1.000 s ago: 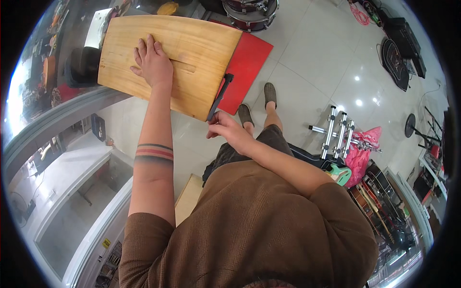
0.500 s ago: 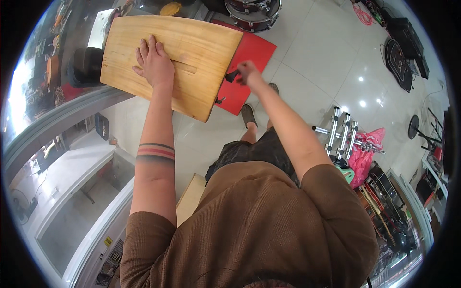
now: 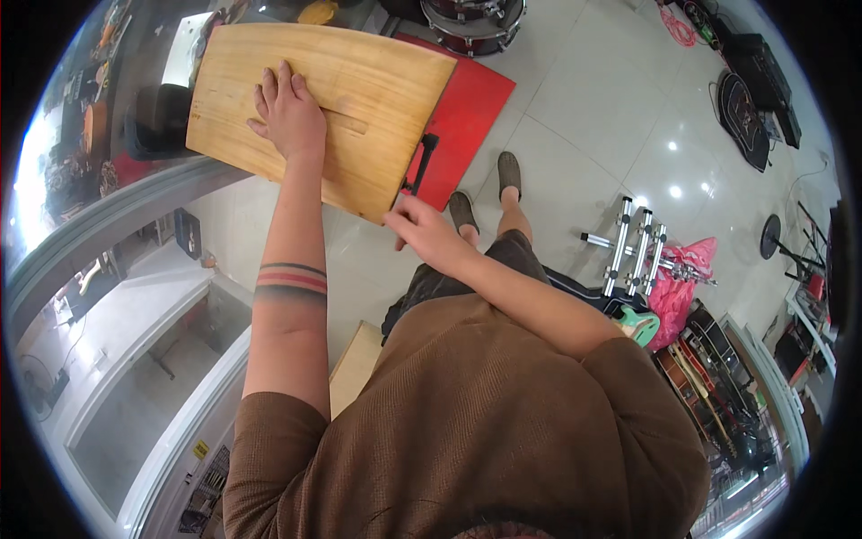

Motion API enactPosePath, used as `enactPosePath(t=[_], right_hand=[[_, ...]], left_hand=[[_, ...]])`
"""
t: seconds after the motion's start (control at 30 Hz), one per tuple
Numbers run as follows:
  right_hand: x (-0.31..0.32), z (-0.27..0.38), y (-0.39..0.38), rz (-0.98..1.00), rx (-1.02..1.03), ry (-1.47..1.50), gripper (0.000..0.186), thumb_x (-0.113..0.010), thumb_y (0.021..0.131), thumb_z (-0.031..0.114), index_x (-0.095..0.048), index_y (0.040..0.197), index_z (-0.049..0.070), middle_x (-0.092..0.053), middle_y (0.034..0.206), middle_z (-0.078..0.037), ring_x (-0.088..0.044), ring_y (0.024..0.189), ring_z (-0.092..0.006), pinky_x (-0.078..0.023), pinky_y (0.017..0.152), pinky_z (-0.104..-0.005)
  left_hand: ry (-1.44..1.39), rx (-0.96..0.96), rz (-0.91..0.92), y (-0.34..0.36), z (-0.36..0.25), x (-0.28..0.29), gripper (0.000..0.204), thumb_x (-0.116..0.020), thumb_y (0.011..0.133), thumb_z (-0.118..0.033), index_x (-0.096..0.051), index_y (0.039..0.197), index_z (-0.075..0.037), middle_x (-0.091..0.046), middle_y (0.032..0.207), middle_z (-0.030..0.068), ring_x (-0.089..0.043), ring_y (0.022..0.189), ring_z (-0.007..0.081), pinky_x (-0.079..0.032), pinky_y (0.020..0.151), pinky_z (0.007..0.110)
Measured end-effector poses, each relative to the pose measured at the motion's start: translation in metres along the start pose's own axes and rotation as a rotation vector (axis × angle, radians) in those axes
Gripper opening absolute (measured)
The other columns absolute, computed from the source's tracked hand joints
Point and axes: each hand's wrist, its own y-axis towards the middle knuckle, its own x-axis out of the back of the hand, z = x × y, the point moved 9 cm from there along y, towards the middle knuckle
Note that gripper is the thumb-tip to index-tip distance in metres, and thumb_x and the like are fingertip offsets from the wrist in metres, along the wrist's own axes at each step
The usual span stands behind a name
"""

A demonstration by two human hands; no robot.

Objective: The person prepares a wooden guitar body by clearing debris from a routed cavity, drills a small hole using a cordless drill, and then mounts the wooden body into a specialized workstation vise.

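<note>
A light wooden board (image 3: 377,72) with a narrow slot lies over the end of a glass counter. On its upper face my left hand (image 3: 292,117) rests flat, fingers spread. At the board's near right corner is my right hand (image 3: 420,229), its fingers curled inward; whether it holds anything is hidden. A black handle-like bar (image 3: 422,163) runs along the board's right edge, just beyond my right hand. Beneath that edge shows a red panel (image 3: 476,108).
The glass counter's frame (image 3: 135,193) curves along my left. A drum (image 3: 476,27) stands beyond the red panel. To my right are metal stand tubes (image 3: 628,242), a pink plastic bag (image 3: 669,310) and several guitars (image 3: 705,386). A black padded case (image 3: 743,121) lies farther off.
My right hand has come back toward me, from the red panel to the board's near right corner. The black bar now shows along the edge. My left hand stays on the board.
</note>
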Motion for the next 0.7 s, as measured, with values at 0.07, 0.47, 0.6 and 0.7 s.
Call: enactPosePath(t=[0.07,0.47,0.6,0.7], right_hand=[[0.020,-0.015,0.017,-0.103,-0.022,-0.120,0.052,-0.075,0.095,0.032,-0.051,0.120,-0.006,-0.064,0.101,-0.017,-0.068,0.087,-0.0260,-0.052,0.080,-0.0363],[0.127,0.034,0.042,-0.997,0.589,-0.737,0.062,-0.077,0.095,0.026,-0.042,0.136,-0.006,-0.049,0.136,-0.029,-0.058,0.122,-0.0470,-0.051,0.100,-0.0508],[0.084,0.008,0.068,-0.442,0.340,-0.625,0.042,-0.071,0.095,0.017,-0.053,0.126,-0.005,-0.061,0.117,-0.031,-0.059,0.117,-0.0492,-0.051,0.096,-0.0536],[0.053,-0.018,0.050,-0.468,0.214,-0.521,0.034,-0.065,0.098,0.015,-0.055,0.123,-0.005,-0.066,0.110,-0.031,-0.063,0.110,-0.0502,-0.051,0.093,-0.0539]], left_hand=[[0.012,0.003,-0.001,0.002,0.000,0.000,0.052,-0.033,0.114,-0.046,-0.046,0.160,-0.028,-0.035,0.172,0.0020,-0.025,0.160,0.0287,-0.012,0.123,0.072],[0.008,0.003,-0.045,0.002,0.001,0.000,0.051,-0.034,0.113,-0.048,-0.048,0.159,-0.030,-0.036,0.171,0.0008,-0.027,0.160,0.0271,-0.011,0.123,0.071],[0.013,0.015,-0.017,0.001,0.003,-0.001,0.051,-0.034,0.114,-0.047,-0.047,0.160,-0.029,-0.035,0.171,0.0013,-0.026,0.160,0.0273,-0.012,0.124,0.071],[0.004,0.021,0.002,0.000,0.000,0.001,0.052,-0.034,0.114,-0.046,-0.047,0.160,-0.028,-0.034,0.172,0.0021,-0.025,0.160,0.0278,-0.012,0.124,0.071]])
